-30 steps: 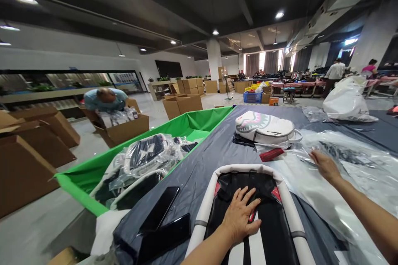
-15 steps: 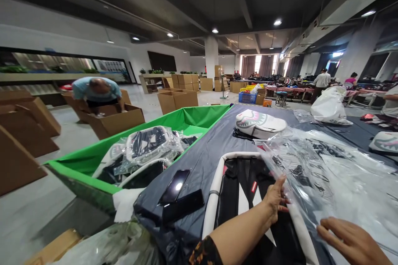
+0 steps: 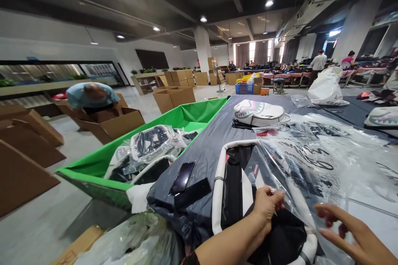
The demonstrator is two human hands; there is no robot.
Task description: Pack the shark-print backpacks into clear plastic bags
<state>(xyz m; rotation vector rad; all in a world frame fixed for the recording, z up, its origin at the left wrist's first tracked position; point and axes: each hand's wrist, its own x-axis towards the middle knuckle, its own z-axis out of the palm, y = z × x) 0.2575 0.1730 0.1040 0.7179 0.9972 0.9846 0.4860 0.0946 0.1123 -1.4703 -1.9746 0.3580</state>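
A black backpack with white edging point(image 3: 230, 192) lies back side up on the dark cloth-covered table. My left hand point(image 3: 266, 205) is over its middle, thumb and fingers pinched on the edge of a clear plastic bag point(image 3: 298, 161) with dark printing. The bag partly covers the backpack's right side and spreads away to the right. My right hand point(image 3: 351, 227) is at the bag's near right side, fingers curved and apart, with nothing visibly gripped. Beyond the backpack lies a white backpack with a shark-mouth print point(image 3: 258, 112).
Left of the table is a green-lined bin point(image 3: 93, 169) holding plastic-wrapped backpacks point(image 3: 152, 143). Two dark phones point(image 3: 183, 177) lie on the table's left edge. A white sack point(image 3: 326, 87) stands at the far right. Beyond the bin a person point(image 3: 93, 95) bends over a cardboard box point(image 3: 122, 124).
My left hand has gone from the backpack's right edge to its middle, drawing the plastic bag leftward over it. My right hand's fingers have spread. The view has shifted slightly.
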